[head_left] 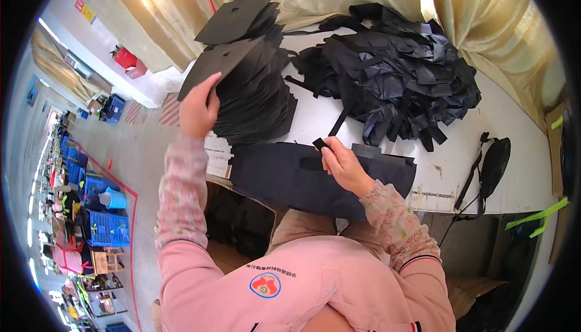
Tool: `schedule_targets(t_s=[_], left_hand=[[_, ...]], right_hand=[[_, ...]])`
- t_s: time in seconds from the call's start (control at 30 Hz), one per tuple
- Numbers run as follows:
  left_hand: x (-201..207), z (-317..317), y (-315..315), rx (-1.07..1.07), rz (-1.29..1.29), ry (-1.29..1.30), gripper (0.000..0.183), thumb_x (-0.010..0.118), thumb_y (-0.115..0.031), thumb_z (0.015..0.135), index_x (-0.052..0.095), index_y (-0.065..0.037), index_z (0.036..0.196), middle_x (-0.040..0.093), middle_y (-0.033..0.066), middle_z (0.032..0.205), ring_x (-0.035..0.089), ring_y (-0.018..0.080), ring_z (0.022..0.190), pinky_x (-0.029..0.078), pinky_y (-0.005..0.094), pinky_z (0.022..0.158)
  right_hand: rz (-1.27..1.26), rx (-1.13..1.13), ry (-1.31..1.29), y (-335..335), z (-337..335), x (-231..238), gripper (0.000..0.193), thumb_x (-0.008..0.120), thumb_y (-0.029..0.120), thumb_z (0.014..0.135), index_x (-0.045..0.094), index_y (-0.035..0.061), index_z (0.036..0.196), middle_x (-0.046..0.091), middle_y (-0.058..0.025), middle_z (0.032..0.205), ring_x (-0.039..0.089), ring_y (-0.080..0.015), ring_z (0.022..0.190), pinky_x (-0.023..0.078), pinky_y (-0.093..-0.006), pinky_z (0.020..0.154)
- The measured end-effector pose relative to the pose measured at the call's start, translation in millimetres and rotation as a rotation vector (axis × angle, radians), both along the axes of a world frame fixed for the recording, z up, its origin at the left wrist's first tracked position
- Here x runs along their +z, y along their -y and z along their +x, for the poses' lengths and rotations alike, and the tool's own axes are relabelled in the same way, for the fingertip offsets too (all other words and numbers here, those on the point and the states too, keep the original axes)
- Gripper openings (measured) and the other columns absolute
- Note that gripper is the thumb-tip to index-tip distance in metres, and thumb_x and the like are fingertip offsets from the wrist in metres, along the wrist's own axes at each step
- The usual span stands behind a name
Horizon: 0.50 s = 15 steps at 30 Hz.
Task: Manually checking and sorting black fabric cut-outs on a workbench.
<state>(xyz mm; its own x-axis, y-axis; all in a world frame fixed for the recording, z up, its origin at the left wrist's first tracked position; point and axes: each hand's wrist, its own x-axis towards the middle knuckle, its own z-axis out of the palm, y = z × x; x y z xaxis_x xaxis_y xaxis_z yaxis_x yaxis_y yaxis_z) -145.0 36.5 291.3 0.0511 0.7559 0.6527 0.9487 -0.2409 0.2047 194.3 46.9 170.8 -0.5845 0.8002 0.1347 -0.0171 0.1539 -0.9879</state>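
Lettering (270,268) in dark print runs above a round, blue-ringed emblem (265,285) with a red figure on the chest of the worker's pink shirt (212,289). On the pale wall at far left, a red-and-yellow sign (85,10) carries marks too small for me to make out.

Plenty is hard to see: the floor of the workshop at left shrinks to tiny blue crates (109,229) and blurred shapes, the space beneath the white table (514,144) is dark, and the black heap (405,78) of fabric pieces and straps is so tangled that single items cannot be told apart.

The left hand (198,111) is at the near left edge of the stack of dark panels (254,99), thumb spread somewhat from the fingers; it covers the top panel's corner, and I cannot tell whether it grips it or only touches it. The right hand (345,165) pinches the end of a black strap (319,144) between thumb and forefinger, above the dark cloth piece (266,171) lying along the table's near edge and drooping toward the lap.
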Motion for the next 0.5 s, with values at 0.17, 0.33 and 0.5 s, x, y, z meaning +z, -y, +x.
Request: schedule_targets(t_s=[0.17,0.33,0.5], left_hand=[[13.3,111.5,79.6,-0.247,0.093,0.054,0.045,0.054,0.012,0.076,0.062,0.003,0.119,0.068,0.0183,0.109,0.068,0.0321,0.092,0.054,0.0354,0.079],[-18.4,131.6,82.0,-0.366,-0.111,0.229,0.044,0.056,0.011,0.077,0.063,0.0,0.119,0.069,0.016,0.103,0.068,0.029,0.082,0.053,0.0333,0.072],[-32.4,134.7,84.1,-0.4,-0.189,0.331,0.046,0.056,0.011,0.075,0.064,-0.001,0.119,0.069,0.016,0.1,0.067,0.0298,0.081,0.053,0.0331,0.072]], right_hand=[[0.09,-0.218,-0.074,-8.0,-2.3,13.3,0.01,0.056,0.01,0.096,0.055,0.0008,0.1,0.058,-0.0089,0.066,0.056,-0.0179,0.059,0.043,-0.031,0.056],[0.285,-0.406,-0.092,-14.4,-10.7,13.6,0.009,0.063,0.009,0.089,0.059,0.0009,0.09,0.059,-0.0133,0.067,0.056,-0.0286,0.063,0.043,-0.0356,0.057],[0.398,-0.527,-0.007,-13.5,-2.7,4.6,0.008,0.065,0.008,0.084,0.062,0.0014,0.086,0.061,-0.0141,0.068,0.057,-0.0307,0.064,0.044,-0.0392,0.061]])
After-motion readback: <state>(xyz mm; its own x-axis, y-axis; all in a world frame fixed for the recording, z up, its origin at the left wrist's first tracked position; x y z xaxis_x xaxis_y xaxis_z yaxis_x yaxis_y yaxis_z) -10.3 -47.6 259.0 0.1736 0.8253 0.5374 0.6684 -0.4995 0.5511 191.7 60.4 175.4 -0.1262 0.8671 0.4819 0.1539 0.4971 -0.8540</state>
